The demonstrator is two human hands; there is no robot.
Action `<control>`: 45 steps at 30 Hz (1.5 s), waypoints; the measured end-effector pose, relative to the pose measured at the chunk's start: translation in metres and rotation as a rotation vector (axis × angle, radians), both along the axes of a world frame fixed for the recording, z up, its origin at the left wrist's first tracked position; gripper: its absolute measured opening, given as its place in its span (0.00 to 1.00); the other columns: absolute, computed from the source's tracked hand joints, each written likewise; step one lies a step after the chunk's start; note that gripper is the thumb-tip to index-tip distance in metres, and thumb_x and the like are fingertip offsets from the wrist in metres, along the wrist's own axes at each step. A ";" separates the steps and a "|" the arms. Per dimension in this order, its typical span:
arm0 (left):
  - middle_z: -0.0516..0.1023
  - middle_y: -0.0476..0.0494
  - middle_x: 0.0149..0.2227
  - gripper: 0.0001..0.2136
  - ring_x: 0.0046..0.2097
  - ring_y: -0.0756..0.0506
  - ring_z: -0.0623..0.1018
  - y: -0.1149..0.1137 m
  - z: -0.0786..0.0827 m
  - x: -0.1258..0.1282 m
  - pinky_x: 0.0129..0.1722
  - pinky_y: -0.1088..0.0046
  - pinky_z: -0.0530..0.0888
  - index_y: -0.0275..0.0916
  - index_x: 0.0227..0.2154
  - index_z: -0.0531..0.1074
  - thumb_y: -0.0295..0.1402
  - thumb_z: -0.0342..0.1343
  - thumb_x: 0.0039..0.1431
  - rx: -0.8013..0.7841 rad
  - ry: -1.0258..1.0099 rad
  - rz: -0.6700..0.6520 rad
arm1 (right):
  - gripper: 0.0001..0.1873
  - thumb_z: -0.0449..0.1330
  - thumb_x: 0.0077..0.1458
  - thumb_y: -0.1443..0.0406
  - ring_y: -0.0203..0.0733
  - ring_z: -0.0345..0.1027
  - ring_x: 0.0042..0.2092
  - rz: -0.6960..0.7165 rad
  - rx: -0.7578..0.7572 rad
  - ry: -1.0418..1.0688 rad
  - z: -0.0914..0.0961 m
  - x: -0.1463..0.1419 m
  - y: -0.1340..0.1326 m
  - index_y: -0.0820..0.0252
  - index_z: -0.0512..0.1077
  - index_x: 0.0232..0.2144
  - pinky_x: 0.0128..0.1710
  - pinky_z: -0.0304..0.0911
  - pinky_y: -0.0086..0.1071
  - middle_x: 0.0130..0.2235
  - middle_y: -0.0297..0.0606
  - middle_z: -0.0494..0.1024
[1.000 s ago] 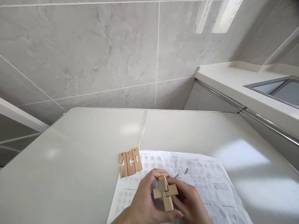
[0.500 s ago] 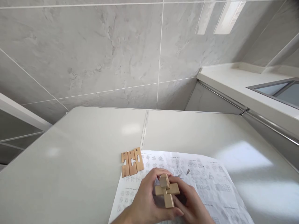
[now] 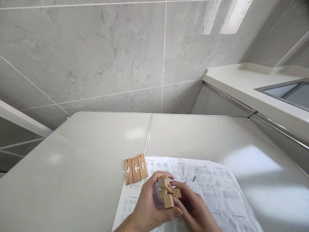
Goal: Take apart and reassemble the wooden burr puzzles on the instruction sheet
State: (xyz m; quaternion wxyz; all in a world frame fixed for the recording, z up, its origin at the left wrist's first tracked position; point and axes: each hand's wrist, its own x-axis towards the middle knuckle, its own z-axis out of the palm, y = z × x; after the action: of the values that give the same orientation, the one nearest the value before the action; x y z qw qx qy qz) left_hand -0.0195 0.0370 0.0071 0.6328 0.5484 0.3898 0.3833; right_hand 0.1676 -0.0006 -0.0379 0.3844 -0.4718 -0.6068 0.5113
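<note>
Head: left hand [image 3: 147, 203], right hand [image 3: 198, 206] grip wooden blocks [image 3: 166, 187].

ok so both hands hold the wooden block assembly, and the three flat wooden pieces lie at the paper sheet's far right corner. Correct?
Corner's wrong: the head view shows the three flat wooden pieces at the paper sheet's far left corner. The left hand and right hand do hold the wooden block assembly.

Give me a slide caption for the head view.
Left hand and right hand hold an interlocking wooden puzzle over a printed sheet, near three numbered wooden pieces.
</note>
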 end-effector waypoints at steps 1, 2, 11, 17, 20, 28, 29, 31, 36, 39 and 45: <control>0.76 0.41 0.53 0.30 0.42 0.42 0.80 0.000 0.000 -0.001 0.42 0.67 0.78 0.46 0.54 0.75 0.46 0.79 0.51 0.009 0.017 0.009 | 0.19 0.54 0.76 0.51 0.42 0.72 0.31 -0.020 0.016 -0.039 -0.001 0.001 0.000 0.53 0.72 0.59 0.31 0.66 0.31 0.33 0.35 0.80; 0.77 0.40 0.52 0.30 0.42 0.42 0.79 0.001 -0.001 -0.002 0.42 0.66 0.77 0.46 0.54 0.75 0.47 0.78 0.51 0.023 0.035 0.022 | 0.19 0.55 0.76 0.51 0.42 0.71 0.30 -0.040 0.038 -0.072 -0.002 0.001 -0.001 0.53 0.73 0.59 0.30 0.65 0.31 0.33 0.34 0.80; 0.78 0.36 0.55 0.31 0.54 0.34 0.78 0.006 -0.005 -0.007 0.56 0.55 0.77 0.45 0.52 0.77 0.65 0.68 0.57 0.000 0.028 0.165 | 0.11 0.58 0.75 0.58 0.39 0.72 0.26 -0.146 0.299 -0.270 0.001 0.010 0.004 0.53 0.76 0.53 0.28 0.69 0.30 0.30 0.34 0.80; 0.78 0.34 0.55 0.33 0.58 0.31 0.77 0.007 -0.006 -0.009 0.60 0.52 0.75 0.44 0.52 0.78 0.67 0.65 0.58 -0.067 0.011 0.132 | 0.06 0.60 0.72 0.61 0.41 0.76 0.28 -0.276 0.410 -0.430 0.002 0.015 0.011 0.51 0.74 0.49 0.29 0.72 0.33 0.33 0.34 0.83; 0.79 0.35 0.55 0.32 0.59 0.31 0.77 0.006 -0.006 -0.009 0.60 0.52 0.74 0.46 0.53 0.77 0.66 0.67 0.58 -0.052 0.014 0.110 | 0.05 0.60 0.72 0.64 0.44 0.80 0.35 -0.287 0.516 -0.452 0.004 0.015 0.015 0.51 0.74 0.47 0.33 0.74 0.34 0.37 0.37 0.84; 0.79 0.37 0.53 0.33 0.57 0.33 0.77 0.006 -0.003 -0.003 0.58 0.57 0.73 0.45 0.53 0.77 0.63 0.71 0.55 -0.014 0.009 0.065 | 0.04 0.63 0.70 0.58 0.56 0.78 0.51 -0.349 0.465 -0.591 -0.009 0.010 0.007 0.49 0.76 0.42 0.43 0.79 0.47 0.56 0.45 0.78; 0.78 0.38 0.52 0.33 0.55 0.34 0.77 0.005 -0.003 -0.003 0.57 0.58 0.73 0.46 0.53 0.77 0.64 0.71 0.54 -0.014 0.006 0.063 | 0.05 0.63 0.70 0.58 0.57 0.77 0.52 -0.342 0.464 -0.593 -0.011 0.010 0.006 0.49 0.76 0.41 0.44 0.79 0.48 0.56 0.45 0.78; 0.78 0.39 0.51 0.33 0.53 0.35 0.77 0.004 -0.004 -0.002 0.56 0.60 0.73 0.46 0.53 0.77 0.63 0.72 0.54 -0.008 0.004 0.056 | 0.06 0.63 0.70 0.58 0.58 0.76 0.53 -0.336 0.480 -0.597 -0.012 0.009 0.007 0.50 0.74 0.39 0.44 0.79 0.50 0.56 0.46 0.77; 0.77 0.40 0.51 0.32 0.52 0.37 0.77 0.003 -0.006 -0.002 0.55 0.61 0.73 0.47 0.53 0.77 0.60 0.73 0.54 0.003 0.007 0.045 | 0.05 0.64 0.67 0.61 0.62 0.73 0.55 -0.354 0.520 -0.604 -0.009 0.007 0.011 0.50 0.71 0.38 0.46 0.78 0.55 0.54 0.47 0.77; 0.77 0.41 0.49 0.32 0.49 0.38 0.77 0.004 -0.007 -0.001 0.53 0.61 0.74 0.47 0.54 0.77 0.61 0.74 0.53 0.003 0.007 0.046 | 0.06 0.64 0.64 0.63 0.62 0.73 0.56 -0.350 0.512 -0.532 -0.002 0.007 0.011 0.50 0.71 0.44 0.46 0.78 0.54 0.54 0.48 0.76; 0.77 0.37 0.53 0.33 0.53 0.34 0.78 0.004 -0.004 0.001 0.53 0.58 0.76 0.46 0.54 0.77 0.60 0.75 0.51 0.027 -0.043 0.008 | 0.13 0.62 0.67 0.65 0.60 0.70 0.58 -0.236 0.472 -0.373 0.011 0.009 0.002 0.49 0.74 0.53 0.51 0.76 0.52 0.60 0.49 0.69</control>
State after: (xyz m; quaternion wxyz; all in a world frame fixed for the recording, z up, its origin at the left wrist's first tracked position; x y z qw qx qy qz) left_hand -0.0181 0.0406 0.0027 0.6322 0.5468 0.3729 0.4027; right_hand 0.1761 0.0016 -0.0274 0.4220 -0.5225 -0.7096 0.2129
